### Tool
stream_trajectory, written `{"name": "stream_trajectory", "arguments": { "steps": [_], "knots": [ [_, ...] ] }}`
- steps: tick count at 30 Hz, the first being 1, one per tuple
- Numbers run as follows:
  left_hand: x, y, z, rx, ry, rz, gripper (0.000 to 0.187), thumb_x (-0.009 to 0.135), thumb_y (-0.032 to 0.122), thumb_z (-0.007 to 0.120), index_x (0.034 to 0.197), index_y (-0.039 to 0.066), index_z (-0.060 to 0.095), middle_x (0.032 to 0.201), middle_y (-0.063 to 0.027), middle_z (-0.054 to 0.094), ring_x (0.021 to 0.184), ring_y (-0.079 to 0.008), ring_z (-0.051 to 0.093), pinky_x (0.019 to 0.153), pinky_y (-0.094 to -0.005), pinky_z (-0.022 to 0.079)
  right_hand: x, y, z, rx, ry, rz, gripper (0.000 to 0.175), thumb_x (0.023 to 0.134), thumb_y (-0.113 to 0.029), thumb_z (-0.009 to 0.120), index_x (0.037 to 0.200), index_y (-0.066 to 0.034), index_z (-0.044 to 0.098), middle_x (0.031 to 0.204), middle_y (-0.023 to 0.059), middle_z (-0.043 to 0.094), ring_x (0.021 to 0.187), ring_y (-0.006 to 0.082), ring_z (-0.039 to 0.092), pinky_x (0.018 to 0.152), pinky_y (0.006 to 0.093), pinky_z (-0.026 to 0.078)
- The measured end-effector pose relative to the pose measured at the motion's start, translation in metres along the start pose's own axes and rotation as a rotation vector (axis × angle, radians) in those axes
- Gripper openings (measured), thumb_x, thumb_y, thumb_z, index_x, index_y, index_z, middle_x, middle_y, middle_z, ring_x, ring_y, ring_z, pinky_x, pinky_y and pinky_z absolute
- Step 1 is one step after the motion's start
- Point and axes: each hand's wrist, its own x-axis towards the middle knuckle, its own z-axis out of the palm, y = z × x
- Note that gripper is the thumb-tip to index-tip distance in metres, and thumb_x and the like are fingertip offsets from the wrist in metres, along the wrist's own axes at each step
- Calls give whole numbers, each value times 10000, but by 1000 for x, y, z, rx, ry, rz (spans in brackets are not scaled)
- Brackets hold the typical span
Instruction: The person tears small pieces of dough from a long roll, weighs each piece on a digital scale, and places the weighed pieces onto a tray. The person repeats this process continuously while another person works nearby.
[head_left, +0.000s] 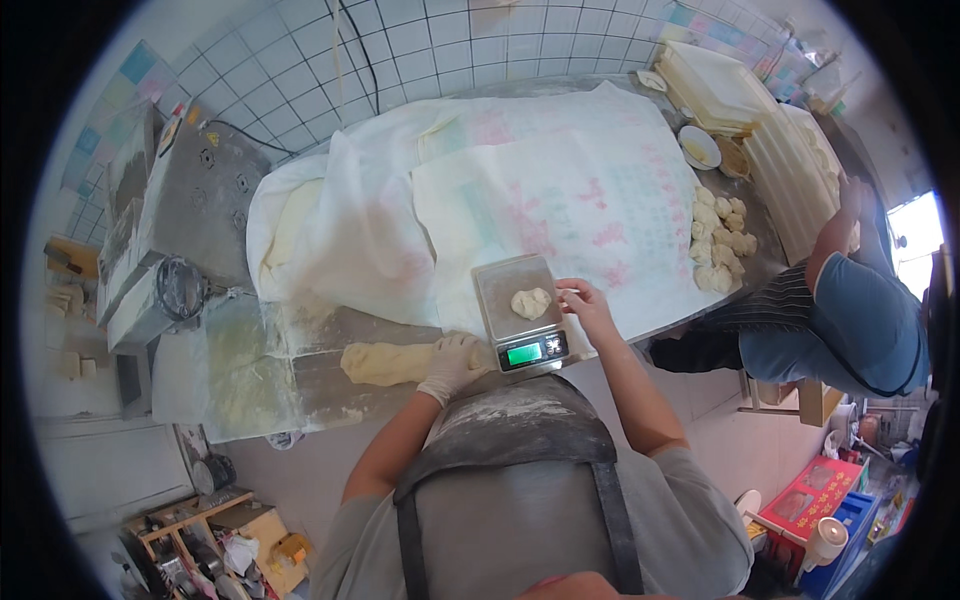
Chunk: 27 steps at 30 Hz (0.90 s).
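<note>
A long roll of pale dough (390, 364) lies along the front edge of the worktop. My left hand (454, 363), in a thin whitish glove, is wrapped over its right end. Just right of it stands a digital kitchen scale (491, 292) with a lit green display. One lump of dough (530, 303) rests on the metal weighing plate. My right hand (587, 306) is at the plate's right edge, fingers bent and thumb close to them, beside the lump. Whether a scrap of dough is between those fingertips cannot be made out.
White printed sheets (555, 187) cover much of the worktop. Several dough pieces (716, 240) are heaped at the right, near a white bowl (699, 147) and stacked trays (720, 82). A metal machine (202, 195) stands left. A co-worker (847, 300) leans in at the right.
</note>
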Motion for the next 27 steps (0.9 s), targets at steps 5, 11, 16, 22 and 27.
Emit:
{"name": "stream_trajectory", "arguments": {
  "steps": [5,11,16,22,27],
  "knots": [
    [0,2,6,47,4,-36,566,694,411,702,1144,107,543,1165,-101,545,1139,-280,470,978,-424,339,5,6,-5,-439,89,-251,266,833,-82,592,1095,-35,609,1025,81,643,812,209,631,751,303,514],
    [10,20,-7,-157,171,17,602,705,329,726,1210,78,515,1194,-127,523,1188,-310,428,997,-424,337,18,-1,14,-1044,-159,-853,316,737,-38,623,1054,-46,617,958,133,621,854,335,591,773,393,497],
    [58,65,-24,-422,326,42,586,726,247,723,1232,52,503,1186,-157,522,1161,-346,448,986,-422,367,14,-17,36,-900,-193,-428,223,726,-75,650,945,-35,629,833,118,620,738,271,605,700,344,500],
    [101,81,-38,-252,103,95,339,734,177,654,1041,58,574,1111,-96,558,1057,-324,512,913,-381,426,-15,-43,50,-721,-52,-223,159,737,-89,672,880,-32,635,761,113,621,664,214,612,624,332,489],
    [122,79,-27,-182,229,323,252,725,116,618,974,88,588,1071,-76,566,1017,-309,527,869,-372,445,-38,-67,34,56,-386,79,154,794,-82,688,926,-31,629,849,49,665,729,120,626,650,256,515]
  ]
}}
